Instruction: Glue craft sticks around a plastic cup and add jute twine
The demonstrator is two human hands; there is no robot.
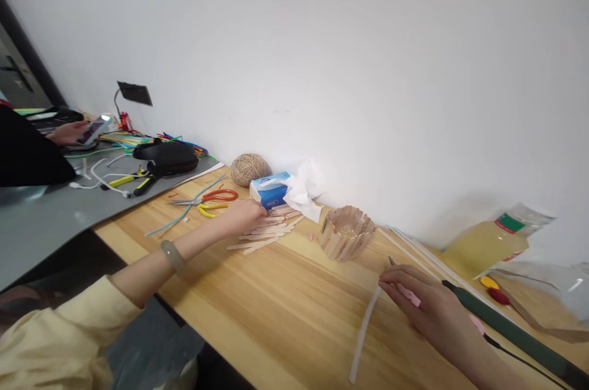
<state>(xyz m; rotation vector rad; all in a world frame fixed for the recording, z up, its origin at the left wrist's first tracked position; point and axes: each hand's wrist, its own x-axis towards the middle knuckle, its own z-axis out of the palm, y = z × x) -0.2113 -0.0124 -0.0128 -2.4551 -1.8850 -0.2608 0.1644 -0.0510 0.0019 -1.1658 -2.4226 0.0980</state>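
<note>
Grasping a pink corded tool [409, 295] in the right hand [421, 298], near a bowl of wooden sticks [338, 241] on the surface [257, 292]; reaching with the left hand [243, 217] over loose wooden sticks [264, 235], left of the bowl, beside a blue tissue pack [271, 195]. Cannot tell whether that grip is pinching any.

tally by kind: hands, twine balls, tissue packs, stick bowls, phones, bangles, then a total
hands: 3 (left hand, right hand, co-worker's hand)
twine ball: 1
tissue pack: 1
stick bowl: 1
phone: 1
bangle: 1
total: 8
</note>
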